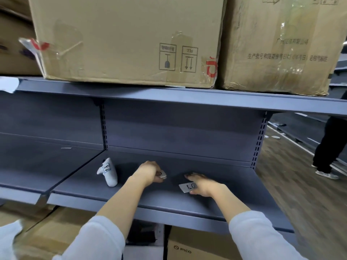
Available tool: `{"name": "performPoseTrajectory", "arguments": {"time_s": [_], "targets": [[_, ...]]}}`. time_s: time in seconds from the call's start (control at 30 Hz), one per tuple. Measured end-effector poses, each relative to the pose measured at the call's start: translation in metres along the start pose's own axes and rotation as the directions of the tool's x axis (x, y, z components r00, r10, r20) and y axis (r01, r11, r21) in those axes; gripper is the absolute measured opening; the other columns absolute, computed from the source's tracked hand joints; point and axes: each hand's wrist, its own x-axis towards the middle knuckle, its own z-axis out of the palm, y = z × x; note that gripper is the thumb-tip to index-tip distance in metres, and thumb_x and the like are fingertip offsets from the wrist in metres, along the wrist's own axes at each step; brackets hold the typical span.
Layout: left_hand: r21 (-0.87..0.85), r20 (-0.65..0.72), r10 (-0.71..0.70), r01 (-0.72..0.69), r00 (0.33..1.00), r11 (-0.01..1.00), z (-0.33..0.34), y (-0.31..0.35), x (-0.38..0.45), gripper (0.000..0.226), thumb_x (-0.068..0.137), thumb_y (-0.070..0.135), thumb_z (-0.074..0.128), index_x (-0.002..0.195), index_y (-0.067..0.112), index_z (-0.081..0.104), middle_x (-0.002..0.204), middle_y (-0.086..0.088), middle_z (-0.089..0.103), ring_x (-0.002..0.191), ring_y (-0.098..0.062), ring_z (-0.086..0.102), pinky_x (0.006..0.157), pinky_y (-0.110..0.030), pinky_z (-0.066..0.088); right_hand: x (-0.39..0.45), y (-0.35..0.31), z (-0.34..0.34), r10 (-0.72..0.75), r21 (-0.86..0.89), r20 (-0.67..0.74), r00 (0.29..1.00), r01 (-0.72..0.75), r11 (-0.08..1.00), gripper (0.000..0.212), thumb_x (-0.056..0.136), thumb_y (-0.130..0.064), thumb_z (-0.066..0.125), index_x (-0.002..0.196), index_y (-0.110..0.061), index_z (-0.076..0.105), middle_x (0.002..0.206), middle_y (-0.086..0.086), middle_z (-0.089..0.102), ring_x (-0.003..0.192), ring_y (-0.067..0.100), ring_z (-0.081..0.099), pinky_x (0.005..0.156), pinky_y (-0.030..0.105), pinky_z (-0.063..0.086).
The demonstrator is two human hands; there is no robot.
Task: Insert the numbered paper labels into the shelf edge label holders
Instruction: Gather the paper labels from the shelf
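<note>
Gathering step: both hands reach onto the flat grey-blue metal shelf [131, 199] to collect labels; none looks inserted yet, so the task seems at an early stage.
Left hand: the left hand [150, 172] is curled, its fingers pinching a small white paper label with a dark handwritten mark [162, 174], just left of the other label.
Right hand: the right hand [201, 183] lies palm down with fingers fairly straight, pressing on the right edge of a white rectangular paper label marked with handwritten digits [187, 187]; it does not appear to have lifted it.
Landmark: a white moulded plastic controller with a paper tag [108, 172] stands on the shelf, near and to the left of the left hand.
Next move: probably lifting the flat label, which calls for sliding a fingertip under its thin edge, then carrying it to the grey front lip of the shelf [169, 217], nearer the person than the controller.
Materials: paper thin and bendable, likely to crease; shelf smooth, matt, rigid.
Above: large brown corrugated cardboard boxes with tape [127, 38] rest on the upper shelf.
Holders: whether the lip carries a channel I cannot tell.
</note>
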Motion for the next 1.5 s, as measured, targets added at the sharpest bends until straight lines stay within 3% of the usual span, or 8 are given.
{"name": "performPoseTrajectory", "arguments": {"time_s": [0.4, 0.63, 0.83, 1.03, 1.13, 1.27, 1.43, 1.5], "targets": [[-0.072, -0.067, 0.048, -0.053, 0.997, 0.996, 0.012, -0.021, -0.015, 0.044, 0.098, 0.024, 0.066, 0.141, 0.012, 0.061, 0.142, -0.014, 0.06, 0.132, -0.029, 0.054, 0.106, -0.027, 0.044, 0.023, 0.009, 0.01, -0.002, 0.002, -0.034, 0.999, 0.002, 1.0, 0.033, 0.088, -0.015, 0.055, 0.121, -0.012, 0.055, 0.125, 0.012, 0.054, 0.112, 0.03, 0.052, 0.092, 0.035, 0.043], [-0.053, -0.047, 0.047, -0.05, 0.998, 0.997, 0.011, -0.026, -0.021, 0.041, 0.1, 0.021, 0.064, 0.141, 0.016, 0.062, 0.14, -0.011, 0.063, 0.13, -0.027, 0.055, 0.102, -0.026, 0.044, 0.024, 0.01, 0.012, -0.01, 0.012, -0.11, 0.994, 0.011, 1.0, 0.009, 0.082, -0.014, 0.059, 0.082, -0.004, 0.057, 0.086, 0.01, 0.048, 0.078, 0.023, 0.046, 0.061, 0.03, 0.03], [0.001, -0.043, 0.006, -0.006, 0.999, 1.0, 0.001, -0.045, -0.033, 0.043, 0.1, 0.025, 0.063, 0.14, 0.012, 0.061, 0.133, -0.013, 0.066, 0.125, -0.029, 0.058, 0.098, -0.03, 0.046, 0.037, -0.02, 0.009, -0.102, 0.064, -0.187, 0.977, 0.115, 0.991, 0.021, 0.082, -0.017, 0.063, 0.098, -0.004, 0.062, 0.102, 0.015, 0.06, 0.092, 0.031, 0.057, 0.074, 0.033, 0.041], [0.019, -0.126, -0.153, 0.157, 0.98, 0.987, -0.02, -0.124, -0.095, 0.038, 0.1, 0.028, 0.062, 0.125, 0.0, 0.067, 0.087, -0.005, 0.057, 0.099, -0.031, 0.054, 0.077, -0.029, 0.036, 0.071, -0.132, 0.009, -0.399, -0.032, -0.118, 0.909, 0.398, 0.917, 0.012, 0.086, -0.016, 0.058, 0.089, -0.005, 0.06, 0.095, 0.013, 0.053, 0.084, 0.027, 0.049, 0.069, 0.027, 0.033], [-0.047, -0.153, -0.319, 0.315, 0.935, 0.948, -0.028, -0.166, -0.148, 0.037, 0.1, 0.026, 0.064, 0.127, 0.001, 0.067, 0.122, -0.017, 0.066, 0.117, -0.033, 0.057, 0.094, -0.036, 0.046, 0.076, -0.197, 0.017, -0.571, -0.124, -0.1, 0.815, 0.559, 0.82, 0.021, 0.084, -0.016, 0.056, 0.066, -0.007, 0.05, 0.08, 0.011, 0.049, 0.075, 0.028, 0.048, 0.06, 0.031, 0.03], [-0.031, -0.161, -0.556, 0.558, 0.816, 0.829, -0.019, -0.202, -0.231, 0.048, 0.097, 0.025, 0.066, 0.061, 0.015, 0.035, 0.078, -0.015, 0.049, 0.087, -0.029, 0.048, 0.065, -0.038, 0.03, 0.063, -0.276, 0.034, -0.756, -0.182, -0.024, 0.654, 0.741, 0.647, 0.015, 0.082, -0.021, 0.059, 0.072, -0.011, 0.053, 0.084, 0.009, 0.058, 0.088, 0.028, 0.056, 0.059, 0.031, 0.03], [-0.127, -0.129, -0.809, 0.8, 0.573, 0.587, 0.006, -0.211, -0.365, 0.034, 0.099, 0.029, 0.064, 0.116, 0.0, 0.069, 0.119, -0.02, 0.067, 0.114, -0.035, 0.06, 0.09, -0.037, 0.046, 0.025, -0.361, 0.083, -0.892, -0.076, 0.08, 0.445, 0.895, 0.439, 0.029, 0.081, -0.015, 0.061, 0.055, -0.021, 0.05, 0.074, 0.006, 0.052, 0.072, 0.022, 0.046, 0.053, 0.027, 0.03], [-0.129, -0.145, -0.866, 0.859, 0.479, 0.496, 0.021, -0.206, -0.424, 0.019, 0.099, 0.024, 0.064, 0.096, 0.006, 0.066, 0.104, -0.019, 0.062, 0.094, -0.036, 0.053, 0.074, -0.035, 0.04, 0.006, -0.395, 0.108, -0.919, -0.067, 0.127, 0.372, 0.928, 0.367, 0.042, 0.079, -0.013, 0.059, 0.047, -0.026, 0.036, 0.065, 0.003, 0.048, 0.069, 0.022, 0.043, 0.049, 0.021, 0.027]]}}
